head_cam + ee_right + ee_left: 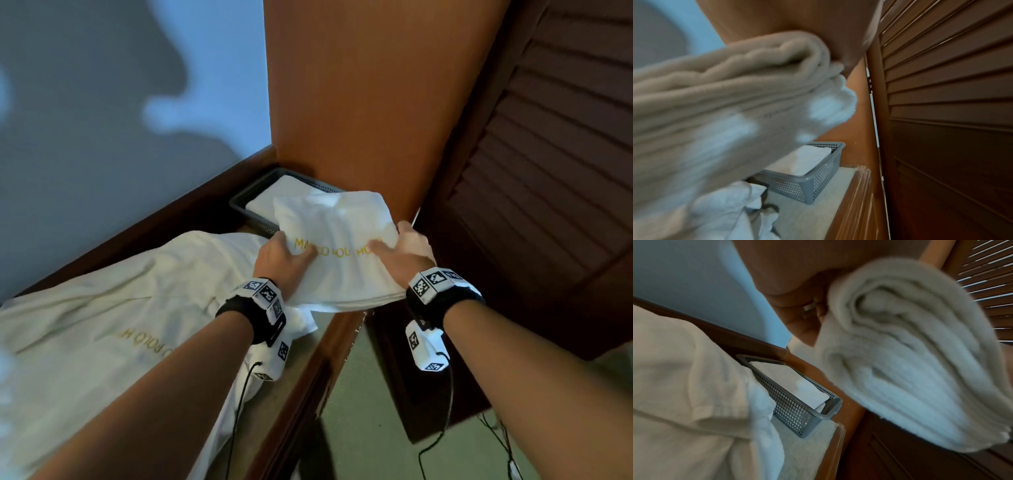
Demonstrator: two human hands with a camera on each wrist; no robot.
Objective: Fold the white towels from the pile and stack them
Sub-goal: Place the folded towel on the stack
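- One loose pile of white towels (102, 315) lies on the left part of the bench (305, 387); it shows gold letters, and how many towels are in it I cannot tell.
- One left hand (279, 262) grips the left edge of the folded towel, with the thumb on top; the left wrist view shows its fingers (803, 324) under the cloth, one of them with a ring.
- One folded towel (342, 253) is held in the air between the two hands, above the bench and just in front of the basket; it has gold letters on top, and several layers show at its edge.
- One grey perforated basket (818, 181) stands on the bench in the far corner, beside the pile, and it holds one folded white towel (809, 160).
- One right hand (400, 253) grips the right edge of the held towel, fingers spread on top.
- One dark slatted door (548, 171) stands at the right.
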